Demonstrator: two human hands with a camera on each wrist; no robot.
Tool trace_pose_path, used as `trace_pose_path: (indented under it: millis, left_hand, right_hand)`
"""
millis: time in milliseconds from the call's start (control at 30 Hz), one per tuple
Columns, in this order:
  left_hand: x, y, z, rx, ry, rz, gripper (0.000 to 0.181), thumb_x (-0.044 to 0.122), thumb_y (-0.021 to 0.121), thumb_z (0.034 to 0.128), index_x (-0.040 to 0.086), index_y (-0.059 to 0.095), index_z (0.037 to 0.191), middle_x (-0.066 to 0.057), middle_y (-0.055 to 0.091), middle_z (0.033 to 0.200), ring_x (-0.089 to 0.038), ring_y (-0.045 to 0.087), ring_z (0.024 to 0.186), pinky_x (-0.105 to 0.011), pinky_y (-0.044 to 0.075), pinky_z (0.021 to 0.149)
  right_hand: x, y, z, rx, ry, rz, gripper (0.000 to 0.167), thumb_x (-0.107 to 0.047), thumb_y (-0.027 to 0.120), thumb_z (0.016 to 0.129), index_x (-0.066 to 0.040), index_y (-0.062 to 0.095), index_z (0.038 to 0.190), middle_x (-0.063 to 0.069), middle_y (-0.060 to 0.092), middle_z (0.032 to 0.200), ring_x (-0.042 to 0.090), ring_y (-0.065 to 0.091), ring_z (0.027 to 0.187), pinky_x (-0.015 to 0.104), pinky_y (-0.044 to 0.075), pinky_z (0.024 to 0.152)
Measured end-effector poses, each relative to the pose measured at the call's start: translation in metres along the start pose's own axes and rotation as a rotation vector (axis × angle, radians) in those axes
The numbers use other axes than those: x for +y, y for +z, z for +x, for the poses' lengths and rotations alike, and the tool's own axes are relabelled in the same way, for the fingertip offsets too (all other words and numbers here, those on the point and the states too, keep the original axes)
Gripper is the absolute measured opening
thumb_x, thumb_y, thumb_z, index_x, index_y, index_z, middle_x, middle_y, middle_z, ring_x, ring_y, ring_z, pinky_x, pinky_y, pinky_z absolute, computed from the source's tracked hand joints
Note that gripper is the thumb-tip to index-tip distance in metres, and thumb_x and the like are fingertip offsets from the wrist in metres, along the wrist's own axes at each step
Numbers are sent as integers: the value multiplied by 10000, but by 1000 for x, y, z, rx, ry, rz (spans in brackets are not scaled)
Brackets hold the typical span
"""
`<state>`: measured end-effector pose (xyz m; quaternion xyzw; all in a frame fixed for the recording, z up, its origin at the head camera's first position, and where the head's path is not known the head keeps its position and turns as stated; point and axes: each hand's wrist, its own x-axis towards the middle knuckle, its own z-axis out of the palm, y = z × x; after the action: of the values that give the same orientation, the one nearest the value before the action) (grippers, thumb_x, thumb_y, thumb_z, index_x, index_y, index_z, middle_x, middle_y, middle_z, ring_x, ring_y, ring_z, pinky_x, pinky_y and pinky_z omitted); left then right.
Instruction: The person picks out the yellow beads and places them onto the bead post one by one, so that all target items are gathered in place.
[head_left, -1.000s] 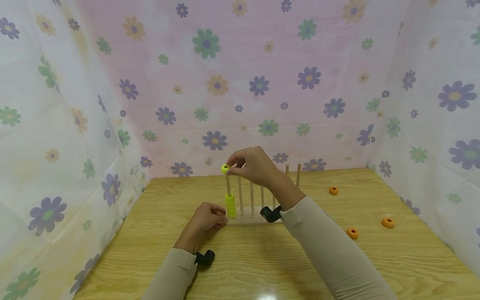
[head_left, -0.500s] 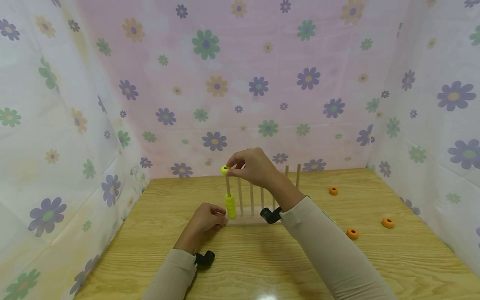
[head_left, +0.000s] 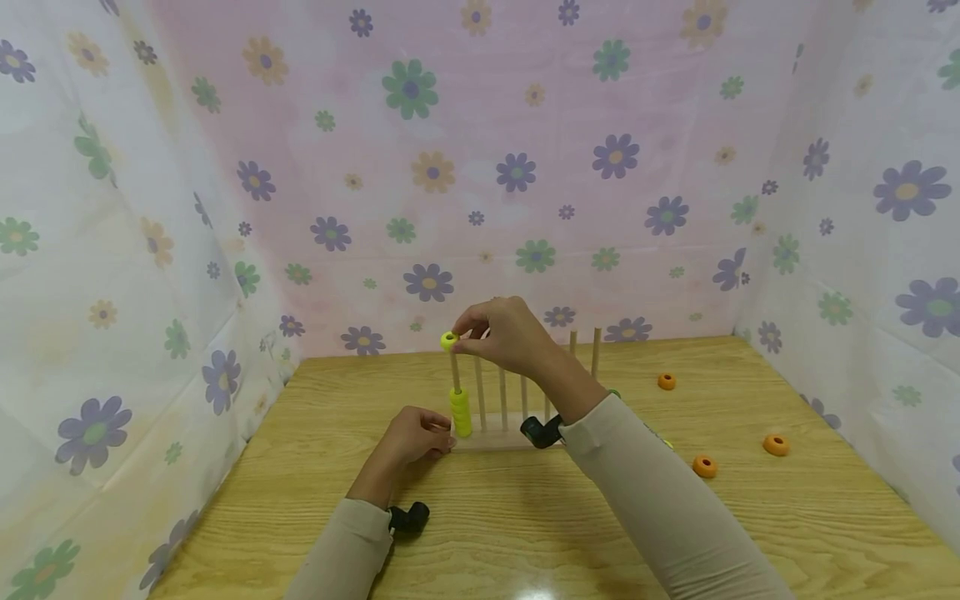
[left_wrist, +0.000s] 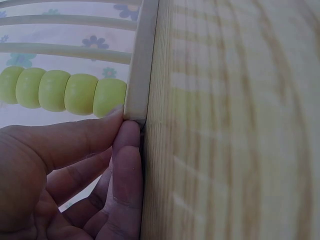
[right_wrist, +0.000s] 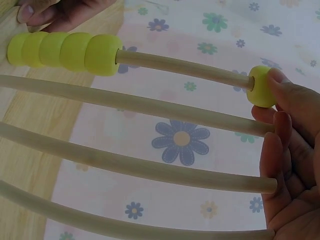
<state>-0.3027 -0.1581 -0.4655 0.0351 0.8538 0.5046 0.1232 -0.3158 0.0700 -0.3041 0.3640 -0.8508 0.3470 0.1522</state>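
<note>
My right hand pinches a yellow bead between thumb and fingers, at the top end of the leftmost wooden peg. The peg's tip sits in the bead's hole. Lower on that peg, several yellow beads are stacked against the wooden base of the peg rack. With thumb and fingers, my left hand grips the left end of this base, seen close up in the left wrist view, where the base corner lies under the thumb. My right forearm hides part of the rack in the head view.
Three orange beads, a far one, a near one and a right one, lie on the wood-grain table. Bare pegs stand along the rack. A yellow item peeks out behind the right sleeve. Flowered cloth surrounds the table.
The right hand and its bead have sunk very slightly at the peg's top. The left hand stays in place on the base.
</note>
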Motion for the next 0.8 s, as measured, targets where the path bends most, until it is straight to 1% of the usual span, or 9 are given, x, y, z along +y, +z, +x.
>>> trace_pose_path:
  millis: [333,800]
  left_hand:
    - [1,0,-1,-2,2,0,321,104,814,899,15,749,1200,-91,772,1007,-165,751,810,-336,638,730]
    - [2,0,-2,-5,8,-5,314,95,808,902,6,746,1197,-92,772,1012,-168,753,816,-342,639,733]
  right_hand:
    - [1,1,0,4,10,5,175,-275,853,881,-166,810,1011,-61,766,869,52,691,750,245,572,632]
    - [2,2,-1,10,0,14,163,-248,850,885,-153,810,1011,-52,763,875,57,689,750,239,573,635]
